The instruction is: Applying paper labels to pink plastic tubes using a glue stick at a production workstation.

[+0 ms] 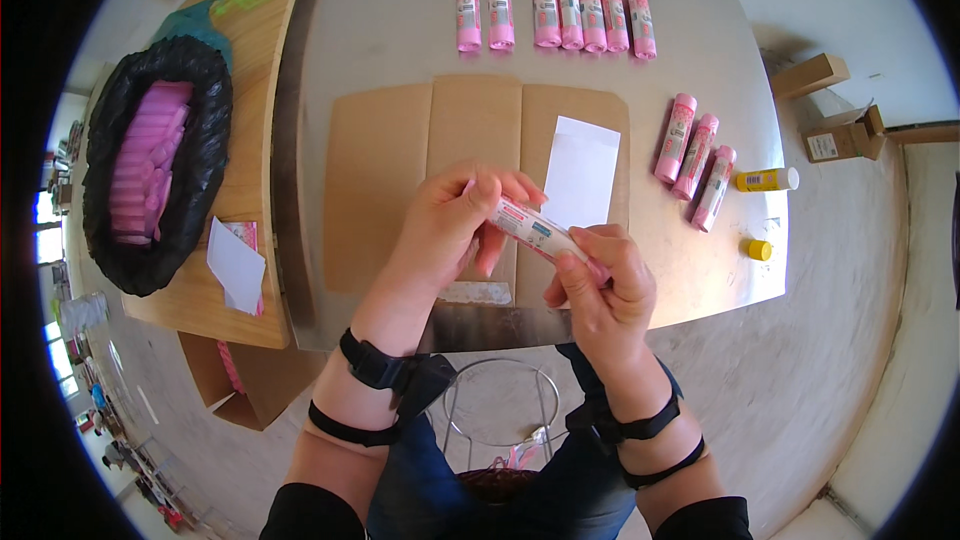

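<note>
Between my two hands, above the near part of a flattened cardboard sheet (378, 190), is a slim pink plastic-bag roll (540, 232) with a printed white paper label around it. My left hand (462, 215) grips its upper left end, some fingers spread behind it. Thumb and fingers of my right hand (608, 285) pinch the lower right end. Just beyond the roll, a white stack of paper labels (582, 168) lies on the cardboard. A yellow glue stick (765, 180) lies at the right, its yellow cap (760, 250) apart from it.
Several labelled rolls (592, 15) line the far side of the metal table (380, 15); three more (690, 150) lie at the right. On the wooden table (258, 90) at left, a black bag (205, 210) holds pink rolls (150, 165). Below stands an open carton (255, 380).
</note>
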Action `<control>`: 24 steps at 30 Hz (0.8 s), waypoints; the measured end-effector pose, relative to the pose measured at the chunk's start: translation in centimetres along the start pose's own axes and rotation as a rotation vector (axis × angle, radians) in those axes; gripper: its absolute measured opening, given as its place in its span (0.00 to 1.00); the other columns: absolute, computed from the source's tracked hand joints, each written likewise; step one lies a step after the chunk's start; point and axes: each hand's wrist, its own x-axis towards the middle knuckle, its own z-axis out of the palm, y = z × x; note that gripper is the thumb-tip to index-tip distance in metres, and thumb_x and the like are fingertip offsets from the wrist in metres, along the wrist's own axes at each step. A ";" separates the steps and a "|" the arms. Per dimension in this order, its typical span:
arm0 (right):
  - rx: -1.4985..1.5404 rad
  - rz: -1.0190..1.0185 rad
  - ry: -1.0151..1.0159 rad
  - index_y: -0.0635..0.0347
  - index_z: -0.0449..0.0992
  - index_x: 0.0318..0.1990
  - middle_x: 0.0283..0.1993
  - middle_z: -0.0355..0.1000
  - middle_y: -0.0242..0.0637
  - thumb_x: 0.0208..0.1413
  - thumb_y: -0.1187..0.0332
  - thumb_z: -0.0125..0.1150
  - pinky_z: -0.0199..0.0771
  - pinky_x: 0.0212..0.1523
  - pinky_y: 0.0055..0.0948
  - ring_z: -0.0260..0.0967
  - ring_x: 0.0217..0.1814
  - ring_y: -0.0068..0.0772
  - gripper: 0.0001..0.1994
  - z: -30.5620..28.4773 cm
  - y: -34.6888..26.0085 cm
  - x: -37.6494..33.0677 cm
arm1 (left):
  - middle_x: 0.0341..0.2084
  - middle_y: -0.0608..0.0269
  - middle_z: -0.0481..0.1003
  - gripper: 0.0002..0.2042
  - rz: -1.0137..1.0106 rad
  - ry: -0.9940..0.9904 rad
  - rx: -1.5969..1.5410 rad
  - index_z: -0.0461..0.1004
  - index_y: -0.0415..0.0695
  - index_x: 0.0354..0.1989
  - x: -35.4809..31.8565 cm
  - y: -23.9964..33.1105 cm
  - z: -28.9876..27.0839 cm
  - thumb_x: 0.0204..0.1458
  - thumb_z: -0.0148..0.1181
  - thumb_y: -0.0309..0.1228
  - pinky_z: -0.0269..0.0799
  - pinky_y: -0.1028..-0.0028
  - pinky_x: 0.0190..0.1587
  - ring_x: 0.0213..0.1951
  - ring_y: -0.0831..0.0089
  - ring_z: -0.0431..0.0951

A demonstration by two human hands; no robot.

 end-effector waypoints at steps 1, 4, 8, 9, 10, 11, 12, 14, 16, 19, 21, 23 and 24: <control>-0.041 -0.056 0.027 0.66 0.70 0.39 0.33 0.69 0.40 0.52 0.78 0.60 0.66 0.18 0.18 0.67 0.20 0.21 0.08 0.6 0.4 0.0 | 0.31 0.50 0.75 0.19 0.007 0.004 -0.001 0.74 0.38 0.32 0.1 -0.2 0.2 0.57 0.51 0.45 0.61 0.83 0.09 0.10 0.80 0.67; -0.187 -0.151 0.027 0.65 0.69 0.39 0.36 0.69 0.41 0.51 0.78 0.61 0.67 0.20 0.21 0.68 0.22 0.25 0.09 1.3 1.5 -0.1 | 0.26 0.59 0.74 0.22 0.013 0.238 0.165 0.71 0.41 0.29 0.5 -0.5 0.8 0.60 0.43 0.49 0.57 0.85 0.11 0.12 0.84 0.64; -0.286 -0.087 -0.106 0.64 0.65 0.41 0.36 0.69 0.42 0.56 0.70 0.58 0.71 0.26 0.25 0.70 0.25 0.30 0.10 1.7 1.3 -0.1 | 0.19 0.67 0.71 0.22 0.008 0.331 0.317 0.70 0.42 0.27 0.9 0.3 0.4 0.62 0.39 0.47 0.60 0.83 0.18 0.17 0.84 0.65; -0.287 -0.089 -0.110 0.64 0.65 0.41 0.36 0.69 0.42 0.56 0.70 0.58 0.71 0.26 0.25 0.70 0.25 0.30 0.10 1.5 1.2 0.0 | 0.18 0.68 0.69 0.22 -0.008 0.318 0.356 0.69 0.43 0.26 0.9 0.5 0.2 0.63 0.39 0.46 0.61 0.82 0.20 0.18 0.84 0.65; 0.114 0.235 -0.118 0.64 0.64 0.41 0.35 0.69 0.43 0.59 0.65 0.52 0.72 0.25 0.25 0.70 0.24 0.30 0.11 1.4 1.2 0.1 | 0.18 0.68 0.69 0.22 -0.010 0.324 0.355 0.69 0.43 0.26 0.7 0.7 0.0 0.63 0.39 0.46 0.61 0.82 0.20 0.18 0.84 0.65; 0.518 0.558 -0.117 0.64 0.63 0.41 0.34 0.69 0.43 0.63 0.59 0.47 0.73 0.24 0.25 0.70 0.23 0.30 0.14 1.4 1.2 0.4 | 0.18 0.69 0.69 0.22 0.011 0.232 0.447 0.69 0.43 0.25 0.5 0.9 -0.2 0.63 0.37 0.46 0.58 0.83 0.19 0.18 0.85 0.64; 0.475 0.655 -0.123 0.65 0.64 0.43 0.27 0.69 0.45 0.64 0.48 0.34 0.69 0.18 0.25 0.67 0.18 0.30 0.25 1.4 1.0 0.8 | 0.18 0.70 0.69 0.22 0.031 0.138 0.537 0.69 0.44 0.24 0.3 0.9 -0.4 0.63 0.36 0.46 0.56 0.84 0.18 0.17 0.86 0.63; 0.518 0.763 -0.209 0.65 0.65 0.42 0.25 0.69 0.42 0.64 0.48 0.34 0.67 0.16 0.23 0.66 0.16 0.27 0.25 1.3 0.8 1.5 | 0.17 0.70 0.68 0.22 0.118 0.098 0.596 0.69 0.44 0.23 0.6 0.1 -0.3 0.63 0.37 0.46 0.57 0.83 0.20 0.18 0.86 0.63; 0.468 0.916 -0.401 0.64 0.68 0.38 0.20 0.68 0.36 0.63 0.46 0.32 0.62 0.12 0.20 0.63 0.12 0.22 0.27 1.0 1.2 2.0 | 0.16 0.70 0.67 0.22 0.046 0.063 0.618 0.68 0.42 0.23 0.5 0.4 0.3 0.63 0.38 0.44 0.60 0.81 0.25 0.21 0.83 0.64; 0.379 0.825 -0.414 0.64 0.69 0.36 0.18 0.67 0.35 0.63 0.45 0.34 0.61 0.12 0.19 0.61 0.11 0.21 0.28 1.2 0.7 1.6 | 0.16 0.69 0.67 0.23 0.055 0.081 0.618 0.68 0.42 0.22 0.6 0.1 0.2 0.63 0.38 0.44 0.60 0.81 0.25 0.21 0.83 0.65; 0.332 0.785 -0.404 0.65 0.69 0.37 0.18 0.67 0.34 0.63 0.46 0.35 0.61 0.13 0.19 0.60 0.12 0.21 0.27 1.6 0.8 1.4 | 0.16 0.69 0.67 0.23 0.070 0.098 0.628 0.67 0.42 0.21 0.6 0.2 0.2 0.63 0.38 0.44 0.60 0.80 0.25 0.21 0.82 0.64; 0.280 0.744 -0.391 0.65 0.68 0.38 0.19 0.67 0.34 0.63 0.47 0.37 0.61 0.14 0.19 0.60 0.12 0.20 0.25 2.0 0.6 1.2 | 0.16 0.68 0.67 0.22 0.086 0.113 0.632 0.67 0.42 0.21 0.7 0.2 0.2 0.63 0.38 0.43 0.60 0.80 0.25 0.20 0.82 0.64; 0.221 0.700 -0.387 0.65 0.69 0.40 0.19 0.67 0.34 0.64 0.47 0.35 0.58 0.13 0.17 0.59 0.12 0.20 0.26 2.2 0.3 1.2 | 0.16 0.68 0.67 0.22 0.080 0.116 0.634 0.67 0.42 0.20 0.7 0.2 0.2 0.63 0.38 0.42 0.60 0.80 0.25 0.20 0.82 0.64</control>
